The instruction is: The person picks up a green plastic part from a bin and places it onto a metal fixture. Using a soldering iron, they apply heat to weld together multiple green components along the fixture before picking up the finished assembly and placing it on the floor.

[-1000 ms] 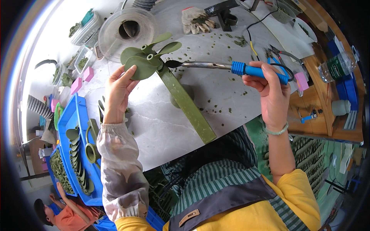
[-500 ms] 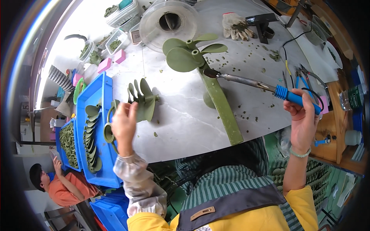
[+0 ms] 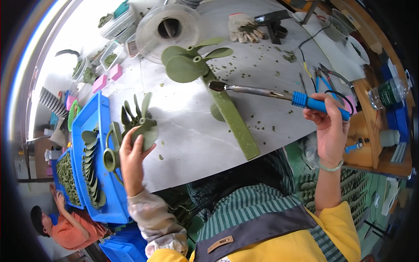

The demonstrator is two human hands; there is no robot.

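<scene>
My left hand [image 3: 132, 160] grips a stack of green plastic leaf-shaped pieces [image 3: 139, 120] at the table's left edge, beside a blue tray [image 3: 94, 126]. My right hand [image 3: 328, 131] holds a soldering iron [image 3: 279, 96] by its blue handle, the metal tip hovering close to a green plastic stem [image 3: 231, 122]. That stem lies flat on the white table [image 3: 192, 144] and carries several round green leaves [image 3: 185, 65] at its far end.
The blue tray holds rows of green pieces. A clear round container [image 3: 168, 28], small boxes [image 3: 111, 54], a work glove [image 3: 244, 27] and pliers [image 3: 327, 76] lie at the back. Green scraps dot the table. Another person [image 3: 61, 227] crouches at lower left.
My left hand left the leaves on the stem, swung down to the blue tray and now lifts a stack of green pieces. The soldering iron stays near the stem.
</scene>
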